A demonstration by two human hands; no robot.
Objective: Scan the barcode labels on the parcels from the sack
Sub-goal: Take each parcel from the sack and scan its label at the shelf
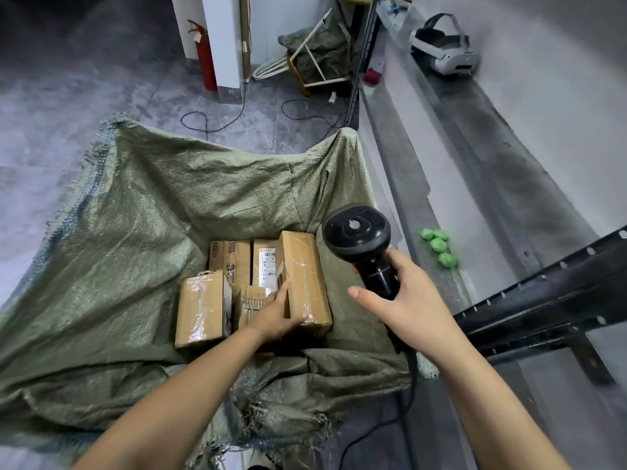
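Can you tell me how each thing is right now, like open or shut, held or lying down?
Sack: open, spread on the floor, parcels inside.
Tall parcel: on edge, gripped by the left hand.
Labelled parcel: white label facing up.
Taped parcel: in the sack, untouched.
Scanner: held in the right hand, head over the sack.
Headset: resting on the shelf.

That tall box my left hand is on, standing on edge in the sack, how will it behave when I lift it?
The box is taped cardboard with crisp edges, so probably stiff. Standing on a narrow side on soft sack, it may tip. Glossy tape could feel slippery under the left hand.
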